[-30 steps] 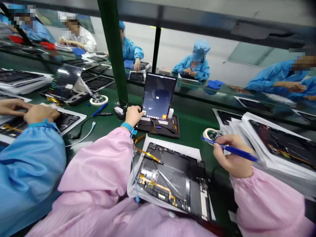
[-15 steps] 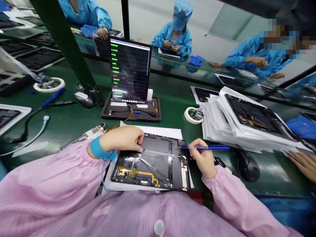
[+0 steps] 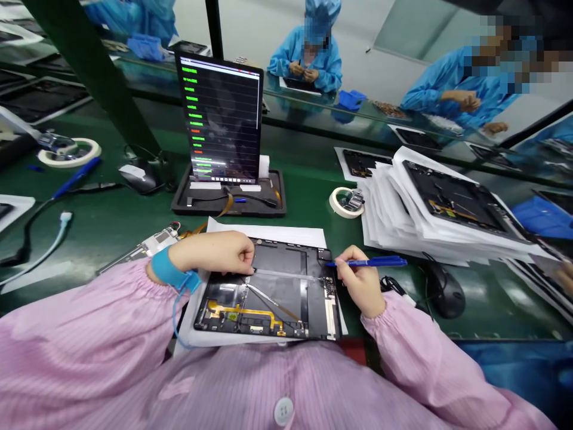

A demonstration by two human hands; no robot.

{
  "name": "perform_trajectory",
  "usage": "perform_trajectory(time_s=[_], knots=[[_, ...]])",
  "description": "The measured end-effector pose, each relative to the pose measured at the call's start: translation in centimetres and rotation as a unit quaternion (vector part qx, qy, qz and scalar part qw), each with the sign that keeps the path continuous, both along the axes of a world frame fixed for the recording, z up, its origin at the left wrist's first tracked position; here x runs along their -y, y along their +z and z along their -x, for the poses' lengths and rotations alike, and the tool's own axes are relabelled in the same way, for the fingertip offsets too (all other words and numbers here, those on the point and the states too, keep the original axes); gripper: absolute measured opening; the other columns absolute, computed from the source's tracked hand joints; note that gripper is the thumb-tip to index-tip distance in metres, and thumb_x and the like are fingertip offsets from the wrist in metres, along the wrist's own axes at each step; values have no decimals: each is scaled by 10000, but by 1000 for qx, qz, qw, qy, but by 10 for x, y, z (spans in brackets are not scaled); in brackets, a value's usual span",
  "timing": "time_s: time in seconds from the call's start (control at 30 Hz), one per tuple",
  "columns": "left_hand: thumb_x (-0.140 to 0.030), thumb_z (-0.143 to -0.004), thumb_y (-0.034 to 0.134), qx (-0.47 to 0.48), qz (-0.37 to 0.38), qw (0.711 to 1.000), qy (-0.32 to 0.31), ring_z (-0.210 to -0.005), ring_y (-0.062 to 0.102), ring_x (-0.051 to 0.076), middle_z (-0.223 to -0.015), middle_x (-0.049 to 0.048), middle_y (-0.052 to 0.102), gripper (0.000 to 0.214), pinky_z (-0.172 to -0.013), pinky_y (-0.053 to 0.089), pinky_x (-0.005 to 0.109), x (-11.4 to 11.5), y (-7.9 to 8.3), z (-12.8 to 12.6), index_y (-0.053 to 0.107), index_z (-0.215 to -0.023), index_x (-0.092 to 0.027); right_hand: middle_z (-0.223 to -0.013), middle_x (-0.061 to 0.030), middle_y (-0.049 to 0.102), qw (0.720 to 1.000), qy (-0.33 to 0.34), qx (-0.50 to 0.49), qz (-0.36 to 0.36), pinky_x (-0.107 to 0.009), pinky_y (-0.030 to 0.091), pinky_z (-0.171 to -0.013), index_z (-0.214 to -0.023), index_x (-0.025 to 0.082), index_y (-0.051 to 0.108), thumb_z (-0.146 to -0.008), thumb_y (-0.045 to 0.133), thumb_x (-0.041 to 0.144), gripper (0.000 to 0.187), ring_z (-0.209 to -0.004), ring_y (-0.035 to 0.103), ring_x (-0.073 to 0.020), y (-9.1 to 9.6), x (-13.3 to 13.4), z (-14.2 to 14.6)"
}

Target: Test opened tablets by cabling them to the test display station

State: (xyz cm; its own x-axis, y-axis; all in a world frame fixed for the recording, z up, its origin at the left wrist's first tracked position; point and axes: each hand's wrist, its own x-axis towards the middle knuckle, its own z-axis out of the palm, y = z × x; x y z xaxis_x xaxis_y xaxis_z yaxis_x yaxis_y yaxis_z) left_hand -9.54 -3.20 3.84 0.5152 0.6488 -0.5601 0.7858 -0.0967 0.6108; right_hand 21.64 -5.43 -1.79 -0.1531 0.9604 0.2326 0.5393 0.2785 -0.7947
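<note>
An opened black tablet housing (image 3: 286,257) lies on white paper (image 3: 308,234) in front of me. My left hand (image 3: 226,254), with a blue wrist strap (image 3: 170,267), is closed at the housing's left-middle, its fingertips pinching one end of a pale translucent strip (image 3: 286,275). That strip runs rightward across the housing. At the upper right corner my right hand (image 3: 358,280) grips a blue pen-shaped tool (image 3: 380,261), its tip touching or just over a small black part (image 3: 324,255). An orange flex cable (image 3: 250,312) crosses the lower part of the housing.
A lit screen (image 3: 221,119) stands in a black tray (image 3: 228,206) behind the housing. To the right are a tape roll (image 3: 345,203), a paper stack with another housing (image 3: 465,197), and a black mouse (image 3: 445,291). A circuit board (image 3: 143,248) lies left. Co-workers sit beyond the glass.
The view has shifted slightly, moving the scene left. My left fingers have drawn closer together at the strip's end. My right hand keeps the blue tool at the same corner.
</note>
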Motion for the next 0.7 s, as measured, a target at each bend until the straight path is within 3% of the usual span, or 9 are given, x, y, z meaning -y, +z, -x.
perform_trajectory(time_s=[0.2, 0.3, 0.37, 0.43, 0.57, 0.63, 0.7], knots=[[-304, -686, 532, 12, -31, 999, -19, -576, 521, 123, -656, -9, 620, 144, -491, 347, 204, -2, -4, 6, 615, -714, -189, -533, 50, 468, 998, 4, -59, 21, -227, 340, -442, -715, 205, 471, -884, 528, 275, 192, -438, 439, -105, -4, 5, -3], [-260, -655, 517, 20, -15, 1000, -16, -585, 537, 125, -666, -8, 635, 165, -501, 360, 202, -3, -7, 9, 639, -739, -189, -556, 48, 484, 998, -1, -69, -12, -229, 356, -438, -774, 211, 488, -912, 510, 297, 164, -447, 455, -114, 6, 3, -3], [-247, -642, 510, 25, 6, 1000, -10, -573, 546, 127, -652, -6, 638, 181, -498, 368, 203, -4, -7, 9, 645, -746, -186, -676, 15, 562, 998, 19, 12, -59, -252, 426, -537, -872, 211, 532, -926, 501, 307, 114, -562, 538, -138, 20, -8, 2], [-237, -639, 505, 31, 16, 999, -10, -572, 556, 129, -648, -4, 642, 182, -503, 378, 202, -5, -7, 10, 647, -739, -183, -861, -36, 619, 980, 50, 155, -118, -299, 458, -703, -989, 205, 562, -928, 496, 296, 128, -774, 592, -187, 33, -28, 11], [-244, -666, 524, 47, -8, 999, -21, -620, 575, 134, -685, 5, 662, 163, -535, 393, 198, -6, -7, 10, 657, -735, -182, -991, -106, 607, 884, 35, 432, -177, -342, 418, -793, -1094, 156, 576, -909, 457, 209, 226, -962, 529, -260, 42, -85, 41], [-259, -680, 541, 52, -11, 998, -17, -615, 569, 135, -680, 7, 661, 159, -532, 390, 199, -7, -7, 11, 665, -743, -182, -957, -104, 606, 858, 25, 483, -174, -329, 407, -764, -1119, 148, 577, -875, 442, 133, 280, -935, 521, -254, 38, -109, 55], [-260, -685, 552, 55, -5, 998, -10, -596, 555, 131, -655, 5, 650, 150, -523, 383, 199, -7, -6, 11, 669, -735, -179, -1002, -103, 601, 851, 23, 494, -177, -318, 397, -751, -1203, 146, 536, -832, 450, 90, 385, -932, 516, -245, 35, -124, 61]])
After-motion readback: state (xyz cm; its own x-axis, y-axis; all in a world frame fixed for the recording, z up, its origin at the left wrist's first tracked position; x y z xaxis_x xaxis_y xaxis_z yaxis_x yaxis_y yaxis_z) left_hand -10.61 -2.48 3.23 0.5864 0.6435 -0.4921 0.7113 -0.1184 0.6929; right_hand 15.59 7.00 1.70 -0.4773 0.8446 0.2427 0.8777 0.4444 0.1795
